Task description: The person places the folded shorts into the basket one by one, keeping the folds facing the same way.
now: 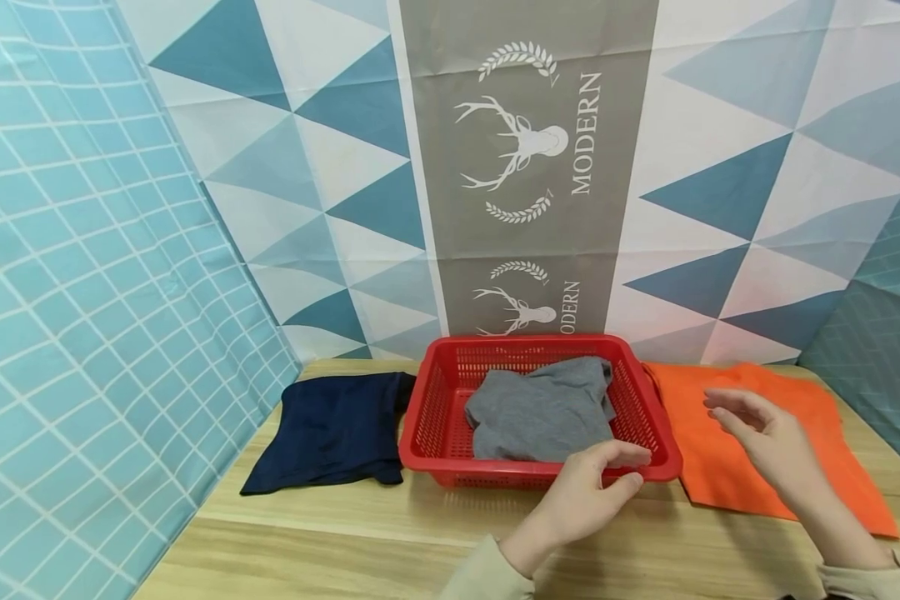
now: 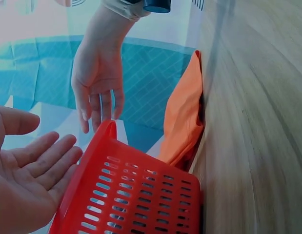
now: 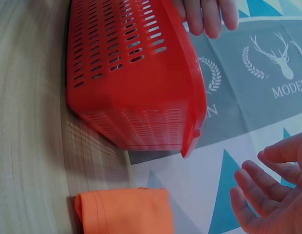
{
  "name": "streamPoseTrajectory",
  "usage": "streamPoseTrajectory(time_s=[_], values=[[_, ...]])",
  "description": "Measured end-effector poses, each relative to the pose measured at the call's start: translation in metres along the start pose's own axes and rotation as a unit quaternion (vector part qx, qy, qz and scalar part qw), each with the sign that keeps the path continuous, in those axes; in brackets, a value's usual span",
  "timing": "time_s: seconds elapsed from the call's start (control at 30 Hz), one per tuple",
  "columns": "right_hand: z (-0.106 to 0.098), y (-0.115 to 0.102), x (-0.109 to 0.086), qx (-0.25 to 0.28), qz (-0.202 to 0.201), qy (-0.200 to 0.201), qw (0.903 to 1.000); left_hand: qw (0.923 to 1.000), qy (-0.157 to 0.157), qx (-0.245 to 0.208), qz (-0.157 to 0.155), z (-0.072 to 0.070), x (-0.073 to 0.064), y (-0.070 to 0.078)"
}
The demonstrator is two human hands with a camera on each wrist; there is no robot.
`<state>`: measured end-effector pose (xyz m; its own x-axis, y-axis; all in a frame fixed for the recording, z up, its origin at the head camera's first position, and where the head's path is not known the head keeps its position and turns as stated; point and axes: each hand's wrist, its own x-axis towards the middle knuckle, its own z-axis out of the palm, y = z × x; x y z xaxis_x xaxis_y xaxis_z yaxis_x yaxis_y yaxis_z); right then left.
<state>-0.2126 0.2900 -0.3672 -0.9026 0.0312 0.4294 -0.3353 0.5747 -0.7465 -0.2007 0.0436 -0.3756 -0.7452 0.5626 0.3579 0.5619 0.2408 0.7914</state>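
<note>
While our left hand (image 1: pixel 587 490) and right hand (image 1: pixel 772 442) hung, thumbs apart from fingers, before and right of the red basket (image 1: pixel 465 468) holding gray cloth (image 1: pixel 543 412), we judged a low sweep could snag its rim.

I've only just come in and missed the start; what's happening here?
A person's left hand, empty, is near the front rim of a red basket with a gray cloth inside. The right hand, also empty, hovers above an orange cloth to the basket's right. A navy cloth lies to the basket's left.
</note>
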Motion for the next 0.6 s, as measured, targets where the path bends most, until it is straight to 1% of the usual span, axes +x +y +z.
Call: streamPoseTrajectory(time_s=[0.2,0.33,0.47,0.6], values=[[-0.002,0.004,-0.003,-0.009,0.004,0.000,1.0000,0.9989,-0.030,0.026,0.022,0.004,0.000,0.002],[-0.004,0.006,-0.004,-0.003,0.006,-0.004,1.0000,0.9967,-0.069,0.029,0.030,0.007,0.001,0.004],[-0.006,0.009,-0.006,0.001,0.011,-0.010,0.9999,0.9929,-0.107,0.043,0.027,0.013,0.001,0.004],[-0.008,0.011,-0.007,-0.003,0.017,-0.015,0.9997,0.9873,-0.130,0.088,0.024,0.022,-0.001,0.003]])
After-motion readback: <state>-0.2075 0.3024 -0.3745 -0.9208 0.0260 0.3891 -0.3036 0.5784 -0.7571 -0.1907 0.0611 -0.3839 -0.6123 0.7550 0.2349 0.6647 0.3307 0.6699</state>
